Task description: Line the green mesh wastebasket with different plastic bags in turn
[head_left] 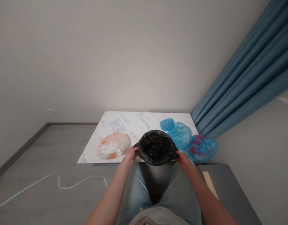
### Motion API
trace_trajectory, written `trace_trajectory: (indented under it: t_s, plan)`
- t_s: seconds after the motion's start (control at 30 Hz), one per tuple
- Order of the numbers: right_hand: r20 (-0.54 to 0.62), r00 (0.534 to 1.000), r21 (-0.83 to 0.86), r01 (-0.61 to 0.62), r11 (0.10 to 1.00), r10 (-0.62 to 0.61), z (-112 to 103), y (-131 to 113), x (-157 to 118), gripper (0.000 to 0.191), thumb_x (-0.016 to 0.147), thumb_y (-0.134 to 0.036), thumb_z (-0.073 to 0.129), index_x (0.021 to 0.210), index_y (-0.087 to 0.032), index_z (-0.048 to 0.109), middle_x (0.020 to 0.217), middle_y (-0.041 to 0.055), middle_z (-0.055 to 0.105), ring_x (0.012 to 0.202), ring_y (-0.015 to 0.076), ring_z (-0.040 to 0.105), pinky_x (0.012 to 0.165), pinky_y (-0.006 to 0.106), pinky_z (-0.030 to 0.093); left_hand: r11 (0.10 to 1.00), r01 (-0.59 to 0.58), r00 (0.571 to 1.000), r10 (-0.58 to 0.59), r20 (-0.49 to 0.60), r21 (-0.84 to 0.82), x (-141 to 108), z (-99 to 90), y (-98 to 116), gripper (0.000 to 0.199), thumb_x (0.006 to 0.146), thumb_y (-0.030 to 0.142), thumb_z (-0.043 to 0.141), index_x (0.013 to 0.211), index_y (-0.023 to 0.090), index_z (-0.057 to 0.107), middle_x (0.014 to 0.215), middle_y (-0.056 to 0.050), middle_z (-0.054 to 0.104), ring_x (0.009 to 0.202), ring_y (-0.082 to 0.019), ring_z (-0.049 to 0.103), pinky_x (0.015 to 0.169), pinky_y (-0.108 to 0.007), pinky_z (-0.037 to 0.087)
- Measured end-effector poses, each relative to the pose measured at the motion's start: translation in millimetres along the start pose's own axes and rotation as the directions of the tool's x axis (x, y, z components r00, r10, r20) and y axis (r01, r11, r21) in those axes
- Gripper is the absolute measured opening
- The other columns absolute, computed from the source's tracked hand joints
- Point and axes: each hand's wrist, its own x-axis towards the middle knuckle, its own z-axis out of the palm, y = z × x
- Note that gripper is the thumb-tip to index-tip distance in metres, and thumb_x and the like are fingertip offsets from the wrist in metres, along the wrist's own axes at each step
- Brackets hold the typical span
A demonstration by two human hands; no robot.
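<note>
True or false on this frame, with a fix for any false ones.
1. The left hand and right hand hold the black plastic bag by its rim. True.
2. The white-and-orange plastic bag lies among the blue plastic bags. False: it lies apart from them, on the left of the table.
3. A printed sheet lies on the marble-patterned table top. True.
4. The blue curtain hangs left of the table. False: it hangs to the right.
5. A white cable lies on the grey floor. True.
</note>
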Motion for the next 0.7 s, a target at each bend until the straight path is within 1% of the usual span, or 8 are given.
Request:
trace_trajectory:
  t_s: [0.1, 0.23, 0.33, 0.4, 0.5, 0.57, 0.63, 0.7]
  plan:
    - [0.042, 0.998, 0.012, -0.044, 0.999, 0.044, 0, 3, -11, 0.013, 0.070, -0.030, 0.070, 0.077, -0.021, 0.064, 0.065, 0.0016, 0.068, 0.059, 0.0166, 0.062, 0.058, 0.028, 0.050, 1.000, -0.015, 1.000, 0.015, 0.018, -0.008, 4, -0.5, 11, 0.023, 0.055, 0.022, 0.073, 0.072, 0.015, 0.059, 0.062, 0.001, 0.064, 0.054, -0.011, 0.057, 0.055, -0.022, 0.042]
    - [0.159, 0.985, 0.045, -0.077, 0.996, 0.068, -1, 3, -30, 0.019, 0.068, -0.037, 0.073, 0.079, -0.023, 0.067, 0.070, 0.0010, 0.069, 0.060, 0.0174, 0.062, 0.054, 0.029, 0.049, 0.998, -0.061, 0.998, 0.060, 0.037, 0.020, 8, 1.4, 29, 0.029, 0.056, 0.030, 0.078, 0.074, 0.015, 0.062, 0.066, -0.001, 0.066, 0.057, -0.012, 0.058, 0.057, -0.023, 0.042]
    - [0.281, 0.957, -0.021, -0.072, 0.997, 0.075, -1, 3, -45, 0.022, 0.070, -0.040, 0.072, 0.081, -0.021, 0.070, 0.082, 0.0046, 0.071, 0.069, 0.0194, 0.064, 0.058, 0.030, 0.049, 0.993, -0.099, 0.994, 0.096, 0.047, 0.066, 10, 2.7, 38, 0.035, 0.055, 0.032, 0.080, 0.081, 0.013, 0.067, 0.073, -0.004, 0.069, 0.062, -0.014, 0.060, 0.061, -0.025, 0.044]
    - [0.322, 0.945, -0.085, -0.032, 0.996, 0.058, -1, 4, -51, 0.023, 0.071, -0.041, 0.072, 0.085, -0.021, 0.070, 0.092, 0.0060, 0.072, 0.079, 0.0211, 0.066, 0.062, 0.031, 0.051, 0.986, -0.132, 0.991, 0.131, 0.016, 0.103, 10, 1.7, 38, 0.041, 0.057, 0.034, 0.081, 0.090, 0.012, 0.068, 0.081, -0.006, 0.070, 0.071, -0.016, 0.063, 0.068, -0.027, 0.046]
    - [0.220, 0.975, -0.170, 0.050, 0.984, -0.012, -5, 1, -44, 0.023, 0.072, -0.039, 0.071, 0.088, -0.022, 0.068, 0.092, 0.0044, 0.071, 0.079, 0.0192, 0.065, 0.060, 0.028, 0.049, 0.974, -0.171, 0.977, 0.187, -0.106, 0.149, 4, -2.4, 28, 0.062, 0.063, 0.037, 0.080, 0.117, 0.014, 0.060, 0.098, -0.009, 0.069, 0.090, -0.020, 0.063, 0.078, -0.028, 0.046]
    - [0.109, 0.994, -0.165, 0.039, 0.986, -0.021, -10, -4, -29, 0.020, 0.075, -0.036, 0.067, 0.089, -0.022, 0.066, 0.084, 0.0032, 0.069, 0.073, 0.0166, 0.064, 0.058, 0.026, 0.047, 0.973, -0.168, 0.965, 0.195, -0.175, 0.157, -7, -6.0, 14, 0.071, 0.070, 0.042, 0.076, 0.130, 0.016, 0.050, 0.107, -0.011, 0.067, 0.098, -0.021, 0.063, 0.080, -0.029, 0.047]
    - [0.035, 0.999, -0.085, -0.011, 0.996, 0.014, -13, -12, -8, 0.013, 0.079, -0.032, 0.061, 0.087, -0.021, 0.063, 0.080, 0.0030, 0.067, 0.070, 0.0156, 0.063, 0.061, 0.026, 0.048, 0.990, -0.103, 0.982, 0.117, -0.149, 0.094, -22, -9.7, -4, 0.060, 0.078, 0.047, 0.069, 0.127, 0.016, 0.052, 0.109, -0.011, 0.067, 0.097, -0.020, 0.064, 0.078, -0.029, 0.048]
    - [0.058, 0.997, -0.015, -0.056, 0.998, 0.057, -13, -23, 14, 0.009, 0.083, -0.028, 0.054, 0.084, -0.022, 0.059, 0.080, 0.0041, 0.066, 0.070, 0.0160, 0.064, 0.065, 0.028, 0.051, 0.999, 0.040, 0.999, -0.040, -0.032, -0.017, -39, -13.1, -22, 0.041, 0.082, 0.046, 0.064, 0.111, 0.016, 0.061, 0.104, -0.010, 0.068, 0.090, -0.018, 0.065, 0.075, -0.028, 0.049]
